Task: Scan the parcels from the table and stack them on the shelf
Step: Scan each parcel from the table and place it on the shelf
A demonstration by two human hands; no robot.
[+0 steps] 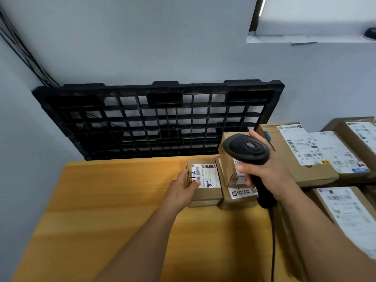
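A small cardboard parcel [209, 180] with a white barcode label marked "12" lies on the wooden table [114, 200]. My left hand [183, 188] grips its left side, thumb on the label. My right hand [266, 176] holds a black barcode scanner [247, 148] by its handle, its head above the small parcels. To the right of the labelled parcel lies another flat parcel [239, 195], with a smaller box [231, 159] on top of it, partly hidden by the scanner.
Larger labelled cartons [301, 155] are piled at the right, with one more carton [345, 212] in front. A black plastic pallet [154, 119] leans against the grey wall behind the table. The scanner's cable [273, 241] hangs down over the table.
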